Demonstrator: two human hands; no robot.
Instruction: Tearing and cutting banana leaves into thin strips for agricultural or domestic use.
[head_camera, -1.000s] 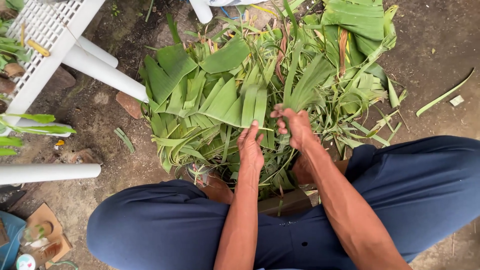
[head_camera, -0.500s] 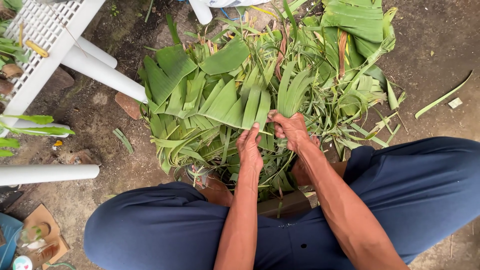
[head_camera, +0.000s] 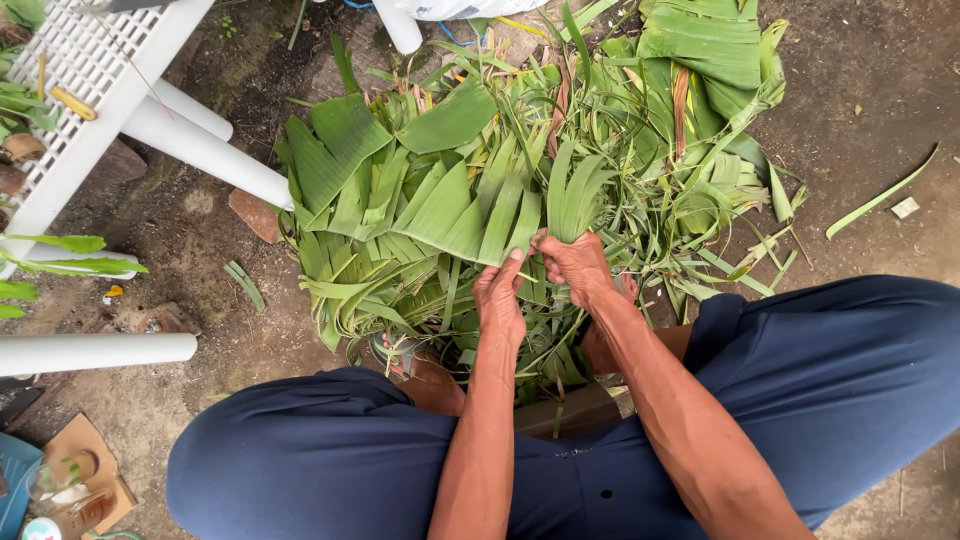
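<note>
A big pile of torn green banana leaf strips (head_camera: 420, 210) lies on the dirt in front of my knees. My right hand (head_camera: 575, 265) is closed around the lower ends of a bunch of leaf strips (head_camera: 575, 190) that fan upward from my fist. My left hand (head_camera: 498, 295) sits just left of it, fingers pinching the base of a broad leaf strip (head_camera: 500, 215) in the pile. Both forearms reach out between my legs in dark blue trousers (head_camera: 830, 380).
A white plastic lattice chair (head_camera: 100, 90) lies tipped at the upper left, its legs (head_camera: 210, 150) pointing toward the pile. Another white tube leg (head_camera: 95, 352) lies at the left edge. Cardboard scraps (head_camera: 85, 470) lie lower left. A loose leaf strip (head_camera: 880, 195) rests on the dirt at right.
My right hand has gathered leaf strips into a tighter upright bunch and drawn slightly left. My left hand has moved up beside it onto a broad strip.
</note>
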